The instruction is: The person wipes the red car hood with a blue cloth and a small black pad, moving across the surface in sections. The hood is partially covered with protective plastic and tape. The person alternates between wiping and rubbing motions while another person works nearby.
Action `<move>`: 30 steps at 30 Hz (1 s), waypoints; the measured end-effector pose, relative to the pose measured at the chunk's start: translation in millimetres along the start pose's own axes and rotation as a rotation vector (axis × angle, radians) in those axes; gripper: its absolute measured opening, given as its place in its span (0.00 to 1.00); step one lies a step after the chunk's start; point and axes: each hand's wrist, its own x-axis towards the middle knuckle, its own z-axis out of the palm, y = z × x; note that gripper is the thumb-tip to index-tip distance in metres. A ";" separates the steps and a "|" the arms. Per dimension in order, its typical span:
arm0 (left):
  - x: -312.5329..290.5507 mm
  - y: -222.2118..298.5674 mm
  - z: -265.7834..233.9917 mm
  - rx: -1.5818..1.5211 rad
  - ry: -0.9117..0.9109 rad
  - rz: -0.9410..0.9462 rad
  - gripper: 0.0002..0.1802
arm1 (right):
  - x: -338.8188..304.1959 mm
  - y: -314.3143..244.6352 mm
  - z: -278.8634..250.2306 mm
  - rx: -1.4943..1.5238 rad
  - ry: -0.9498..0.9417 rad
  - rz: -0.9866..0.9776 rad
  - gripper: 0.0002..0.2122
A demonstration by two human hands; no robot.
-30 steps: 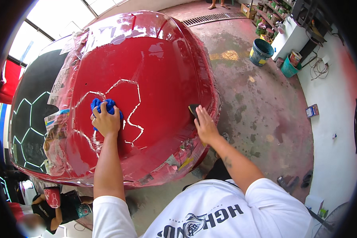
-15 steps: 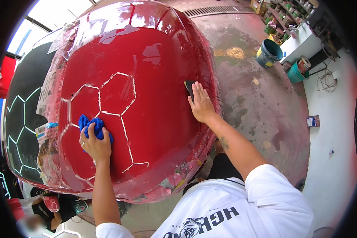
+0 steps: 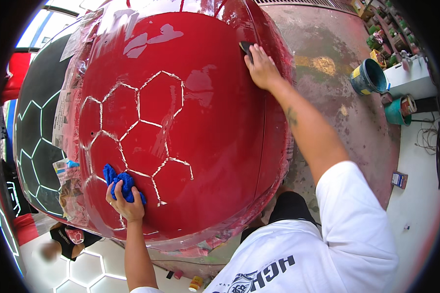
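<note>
A glossy red car body panel (image 3: pixel 220 141) curves out in front of me, with hexagon-shaped light reflections on its left half. My left hand (image 3: pixel 128 205) is bunched around a crumpled blue cloth (image 3: pixel 126 185), which rests on the panel's near left part. Farther off, beside the panel's right edge, my right hand (image 3: pixel 263 71) presses a thin dark pad (image 3: pixel 245 47) to the surface. Its fingers lie fairly straight over the pad and hide most of it, so I cannot tell its exact kind.
Newspaper and plastic masking (image 3: pixel 67 115) separates the panel from dark glass (image 3: pixel 36 146) on the left. Buckets (image 3: pixel 369 76) and a cluttered shelf (image 3: pixel 401 39) stand along the right wall. Another person (image 3: pixel 66 239) is at the lower left. Wet patches mark the concrete floor (image 3: pixel 322 97).
My right hand has slid the dark pad farther away along the panel's right side. The left hand stays with the blue cloth at the near left. My view has shifted.
</note>
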 end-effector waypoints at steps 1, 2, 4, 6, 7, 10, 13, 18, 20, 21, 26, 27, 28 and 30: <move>2.4 2.4 2.9 -0.006 0.006 0.008 0.26 | 32.7 15.9 -2.0 0.071 -0.067 0.055 0.29; 3.0 2.7 5.2 -0.010 0.013 0.013 0.26 | 57.7 27.4 -4.2 0.143 -0.134 0.106 0.29; -4.6 -4.9 -2.8 0.014 0.010 0.011 0.26 | 78.9 15.1 -22.0 0.097 -0.059 -0.059 0.29; -6.8 -5.3 -3.1 0.019 0.011 0.003 0.27 | 74.6 10.7 -25.4 0.114 -0.135 -0.037 0.29; -7.5 -6.1 -3.0 0.019 0.008 -0.002 0.28 | 66.4 8.1 -25.9 0.123 -0.229 -0.004 0.29; 0.2 -1.3 6.6 0.009 0.003 0.006 0.28 | 22.4 21.9 -4.4 -0.007 -0.174 -0.029 0.30; -5.0 -2.2 1.2 0.039 0.001 0.008 0.26 | -59.2 -8.8 -9.8 -0.054 -0.115 -0.022 0.30; -7.3 -2.7 0.9 0.029 0.054 0.084 0.24 | -205.2 -52.7 -35.1 -0.088 -0.146 -0.004 0.29; -3.8 -6.6 2.5 0.033 0.098 0.114 0.25 | -264.1 -74.9 -43.0 -0.075 -0.159 -0.013 0.29; -4.0 -7.8 3.7 0.036 0.114 0.123 0.25 | -292.2 -84.8 -47.1 -0.073 -0.157 -0.016 0.29; -11.7 -21.7 4.8 0.067 0.220 0.148 0.25 | -426.2 -142.3 -52.6 -0.097 -0.157 0.031 0.29; -11.2 -21.5 7.1 0.065 0.212 0.126 0.25 | -447.4 -149.2 -50.5 -0.107 -0.141 0.040 0.29; -12.0 -14.6 9.7 0.073 0.194 0.104 0.25 | -463.8 -153.0 -50.1 -0.124 -0.125 0.054 0.29; -11.4 -4.7 3.6 0.107 0.163 0.068 0.25 | -483.2 -166.6 -46.9 -0.149 -0.116 0.121 0.30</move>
